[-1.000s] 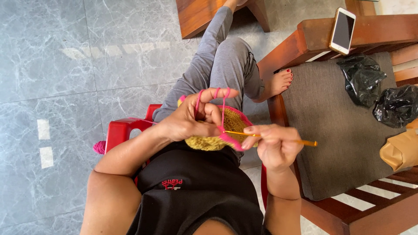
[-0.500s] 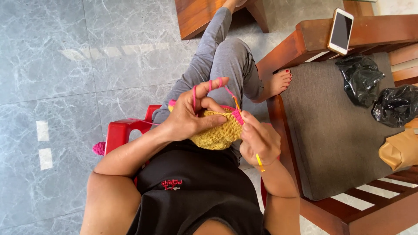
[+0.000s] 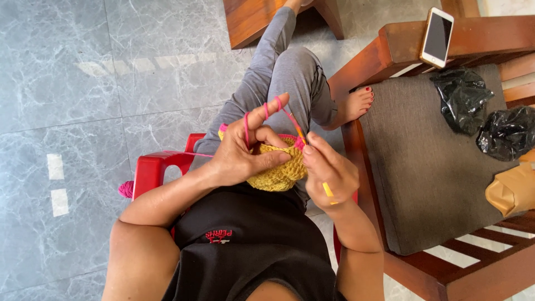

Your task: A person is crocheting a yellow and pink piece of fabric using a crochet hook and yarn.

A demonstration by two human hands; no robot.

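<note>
My left hand [image 3: 245, 153] grips a round yellow crochet piece [image 3: 278, 170] with a pink edge, held over my lap. Pink yarn [image 3: 281, 108] loops around its raised index finger and runs toward the work. My right hand [image 3: 329, 173] is closed around a yellow crochet hook [image 3: 327, 190], whose tip end pokes into the pink edge of the piece near my left thumb. Both hands meet above my grey trousers [image 3: 290, 72].
I sit on a red plastic stool [image 3: 153, 167] on a grey marble floor. A pink yarn ball [image 3: 126, 189] lies by the stool. To the right stands a wooden chair [image 3: 423, 161] with a grey cushion, two black bags [image 3: 462, 95], a tan bag [image 3: 512, 192] and a phone [image 3: 437, 36] on its arm.
My right hand has swung the hook from pointing out to the right down toward me, and moved close against the yellow piece. The left hand kept its hold.
</note>
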